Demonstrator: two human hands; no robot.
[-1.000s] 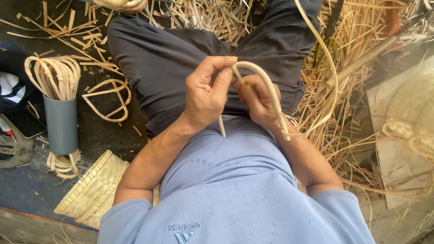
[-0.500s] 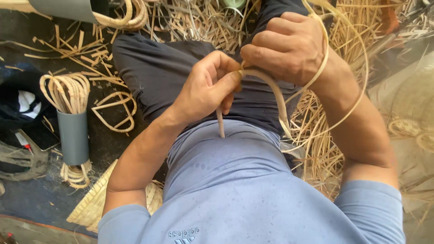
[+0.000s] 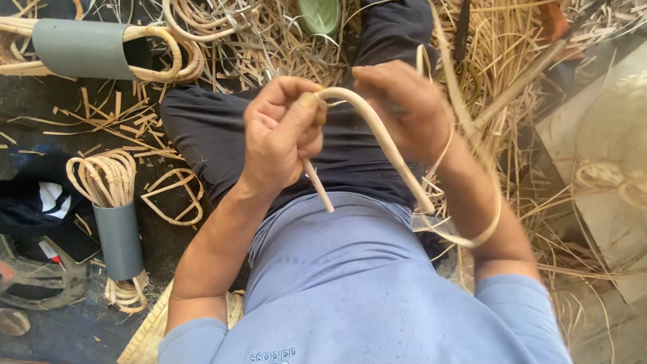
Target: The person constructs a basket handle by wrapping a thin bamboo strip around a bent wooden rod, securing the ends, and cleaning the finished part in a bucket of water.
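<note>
My left hand (image 3: 282, 131) is closed around a pale bent cane rod (image 3: 377, 138), gripping it at the top of its curve, thumb pressed on the bend. One end of the rod pokes out below my fist toward my blue shirt. My right hand (image 3: 403, 108), blurred by motion, holds a thin flat cane strip (image 3: 482, 202) close to the bend. The strip loops out past my right wrist and curves back toward my lap. Both hands hover over my dark trousers (image 3: 209, 131).
A grey tube (image 3: 120, 239) stuffed with bent cane loops stands at left; a second grey tube (image 3: 84, 48) lies at top left. A loose cane loop (image 3: 176, 195) lies beside my leg. Cane offcuts (image 3: 532, 114) cover the ground at right. A woven mat (image 3: 145, 337) lies at lower left.
My right hand has moved in closer to the bend, and the thin strip now swings in a wider loop around my right wrist. The left hand keeps its grip.
</note>
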